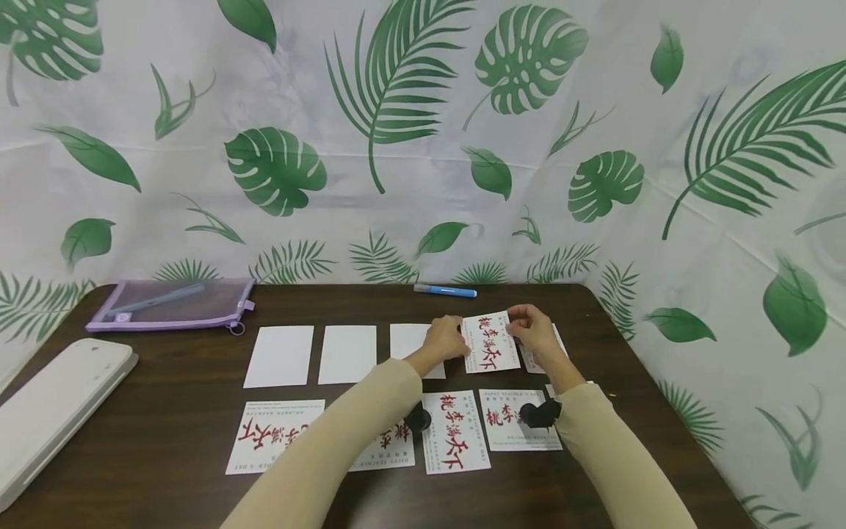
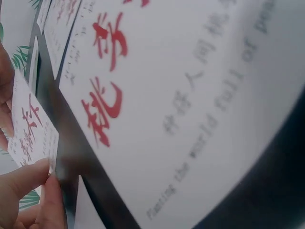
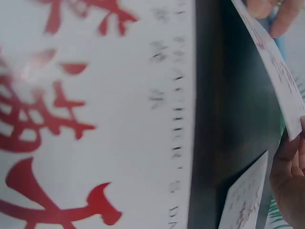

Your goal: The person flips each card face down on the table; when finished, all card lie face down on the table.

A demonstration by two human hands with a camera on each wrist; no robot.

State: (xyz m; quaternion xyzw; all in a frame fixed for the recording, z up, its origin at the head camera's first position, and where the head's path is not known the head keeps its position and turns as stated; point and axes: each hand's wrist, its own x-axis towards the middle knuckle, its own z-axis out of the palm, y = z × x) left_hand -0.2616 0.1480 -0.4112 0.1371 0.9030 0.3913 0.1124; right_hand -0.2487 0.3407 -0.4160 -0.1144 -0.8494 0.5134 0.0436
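Between my two hands, a white card [image 1: 490, 342] with red Chinese characters is held tilted above the table. My left hand [image 1: 446, 339] pinches its left edge with thumb and fingers. The right hand [image 1: 534, 334] pinches the upper right edge. In the left wrist view, a thumb and finger grip a corner of the same card [image 2: 31, 126]. In the right wrist view the card [image 3: 274, 67] appears nearly edge-on, with fingers at both ends. A printed card [image 1: 557, 339] lies partly hidden behind my right hand. A blank white card [image 1: 406, 338] is partly covered by my left hand.
Two more blank cards [image 1: 278, 356] lie to the left. Several printed cards [image 1: 456, 432] form a nearer row, partly hidden under my sleeves. A blue marker [image 1: 446, 291] and a purple mesh pouch [image 1: 172, 312] lie at the back. A long white object [image 1: 59, 411] sits at left.
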